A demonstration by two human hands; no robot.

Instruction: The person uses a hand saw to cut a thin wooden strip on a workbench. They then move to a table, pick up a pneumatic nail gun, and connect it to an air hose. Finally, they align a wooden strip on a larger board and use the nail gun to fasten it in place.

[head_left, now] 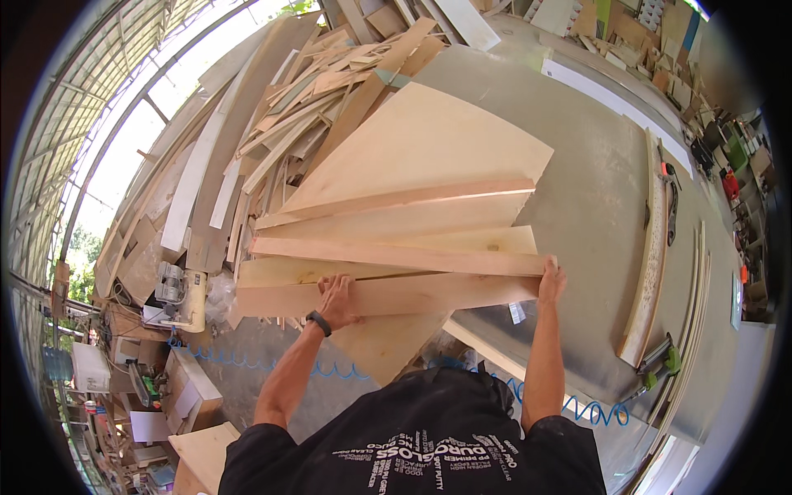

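Note:
Several pale wooden boards lie fanned out in front of me. My left hand [337, 302] is on the nearest wooden board [429, 295], its fingers curled over the far edge and a dark band on the wrist. At the right end, my right hand [553, 280] grips a narrow wooden strip [388, 253], close to where the nearest board ends. Whether it also holds that board, I cannot tell. Farther off, another strip [404, 200] rests across a large plywood sheet [437, 136]. Below the nearest board, a plywood corner [384, 342] sticks out toward me.
A broad metal-grey table [577, 198] carries the boards. Offcuts [330, 103] are heaped at the far left. On the right lie a long worn bar [648, 272] and a green-and-black tool [658, 367]. A coiled blue hose [264, 359] runs near my body.

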